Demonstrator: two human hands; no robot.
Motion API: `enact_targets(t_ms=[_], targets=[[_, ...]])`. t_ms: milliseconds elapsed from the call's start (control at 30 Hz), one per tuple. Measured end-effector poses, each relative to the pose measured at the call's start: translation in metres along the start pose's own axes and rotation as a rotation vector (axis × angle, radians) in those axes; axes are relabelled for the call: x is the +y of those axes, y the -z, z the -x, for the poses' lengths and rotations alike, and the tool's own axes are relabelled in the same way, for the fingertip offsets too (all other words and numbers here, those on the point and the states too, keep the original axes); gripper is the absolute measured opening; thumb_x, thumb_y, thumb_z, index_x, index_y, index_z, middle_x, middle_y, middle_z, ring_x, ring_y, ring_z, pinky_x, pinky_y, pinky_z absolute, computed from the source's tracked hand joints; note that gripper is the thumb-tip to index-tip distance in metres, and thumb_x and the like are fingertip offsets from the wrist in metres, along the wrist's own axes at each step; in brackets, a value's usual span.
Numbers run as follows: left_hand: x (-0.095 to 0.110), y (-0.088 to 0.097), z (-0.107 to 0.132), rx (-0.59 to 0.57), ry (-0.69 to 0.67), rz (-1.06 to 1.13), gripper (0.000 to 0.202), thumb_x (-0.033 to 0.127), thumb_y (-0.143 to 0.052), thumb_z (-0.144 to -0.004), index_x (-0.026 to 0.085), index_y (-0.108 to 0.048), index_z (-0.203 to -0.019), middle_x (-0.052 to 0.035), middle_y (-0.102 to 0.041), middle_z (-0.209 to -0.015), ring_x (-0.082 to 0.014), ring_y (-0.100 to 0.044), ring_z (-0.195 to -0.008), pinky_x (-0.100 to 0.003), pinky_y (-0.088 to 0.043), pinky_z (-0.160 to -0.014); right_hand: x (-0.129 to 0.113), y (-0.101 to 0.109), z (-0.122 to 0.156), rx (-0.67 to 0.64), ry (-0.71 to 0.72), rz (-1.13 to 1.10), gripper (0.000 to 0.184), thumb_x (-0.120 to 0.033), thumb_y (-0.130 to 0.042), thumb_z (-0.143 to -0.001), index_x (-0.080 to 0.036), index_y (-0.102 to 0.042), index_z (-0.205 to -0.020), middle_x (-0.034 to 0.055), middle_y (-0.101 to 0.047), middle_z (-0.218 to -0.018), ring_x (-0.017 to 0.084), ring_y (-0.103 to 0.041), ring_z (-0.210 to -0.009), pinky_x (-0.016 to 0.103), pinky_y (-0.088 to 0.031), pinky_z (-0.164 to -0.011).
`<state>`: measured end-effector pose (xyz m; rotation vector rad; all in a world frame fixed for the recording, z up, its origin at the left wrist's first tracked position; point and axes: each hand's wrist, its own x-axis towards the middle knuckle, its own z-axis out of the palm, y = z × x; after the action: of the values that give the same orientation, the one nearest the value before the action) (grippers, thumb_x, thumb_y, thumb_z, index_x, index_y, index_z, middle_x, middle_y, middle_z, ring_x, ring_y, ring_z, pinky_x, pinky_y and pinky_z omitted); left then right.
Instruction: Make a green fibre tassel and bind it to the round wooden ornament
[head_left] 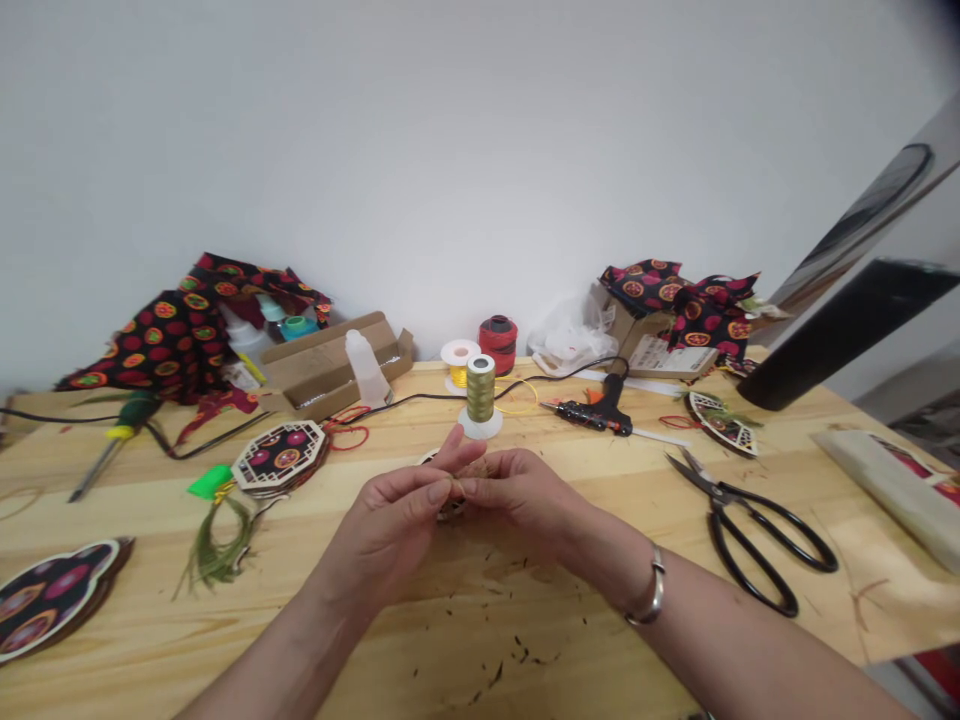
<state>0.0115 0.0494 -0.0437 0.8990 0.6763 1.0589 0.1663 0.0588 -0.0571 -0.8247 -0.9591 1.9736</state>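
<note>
My left hand (409, 500) and my right hand (517, 490) meet over the middle of the table, thumbs and fingertips pinched together. Between the tips a bit of thin, pale thread (460, 488) shows; most of it is hidden by the fingers. Beneath and behind the hands, partly covered, lies a small ornament with a pale cut-out frame (450, 510). Just beyond the fingers stands a spool of olive-green thread (481, 390).
Black-handled scissors (750, 530) lie at right, near a glue gun (600, 410). Framed fabric ornaments (281, 456), a green tassel (217, 535) and a screwdriver (112, 445) are on the left. A plastic bottle (366, 370), cardboard box (337, 365) and red spool (498, 345) line the back.
</note>
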Motion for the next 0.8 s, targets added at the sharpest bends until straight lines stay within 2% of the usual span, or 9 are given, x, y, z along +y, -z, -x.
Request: enact_targets(t_ms=[200,333,533,800], targets=[[-0.0009,0.0007,-0.0017,0.022,0.047,0.139,0.011,0.020,-0.066,-0.074,0.017,-0.074,-0.067,-0.0082,-0.072,-0.105,-0.0243,-0.048,-0.118,-0.033,-0.039,-0.094,-0.0009,-0.0020,-0.0006,-0.072,-0.009,-0.139,0.027,-0.033,-0.078,-0.060,-0.012,-0.070,-0.074,0.0040,-0.065,-0.075,0.014,-0.059,-0.074,0.029,-0.042,-0.081],[-0.0022,-0.0013,-0.0035,0.044,0.099,0.217,0.011,0.020,-0.065,-0.075,0.015,-0.073,-0.069,-0.0090,-0.071,-0.107,-0.0245,-0.062,-0.094,-0.036,-0.048,-0.081,-0.0016,-0.0023,0.0005,0.022,-0.077,-0.115,0.031,-0.032,-0.078,-0.060,-0.010,-0.068,-0.079,0.0047,-0.065,-0.075,0.012,-0.059,-0.068,0.026,-0.044,-0.070],[-0.0054,0.0001,-0.0043,0.123,0.148,0.236,0.013,0.021,-0.061,-0.078,0.014,-0.072,-0.080,-0.0100,-0.073,-0.098,-0.0242,-0.064,-0.087,-0.033,-0.053,-0.064,0.0013,-0.0043,0.0005,-0.024,-0.177,-0.206,0.023,-0.026,-0.074,-0.066,-0.009,-0.063,-0.075,0.0033,-0.064,-0.062,0.010,-0.060,-0.054,0.018,-0.044,-0.051],[-0.0050,0.0000,-0.0048,0.176,0.206,0.291,0.019,0.016,-0.053,-0.083,0.012,-0.071,-0.079,-0.0100,-0.073,-0.091,-0.0223,-0.066,-0.084,-0.034,-0.055,-0.069,0.0025,-0.0043,-0.0016,-0.054,-0.250,-0.241,0.011,-0.018,-0.065,-0.073,-0.008,-0.060,-0.075,0.0048,-0.065,-0.060,0.011,-0.062,-0.050,0.017,-0.048,-0.048]])
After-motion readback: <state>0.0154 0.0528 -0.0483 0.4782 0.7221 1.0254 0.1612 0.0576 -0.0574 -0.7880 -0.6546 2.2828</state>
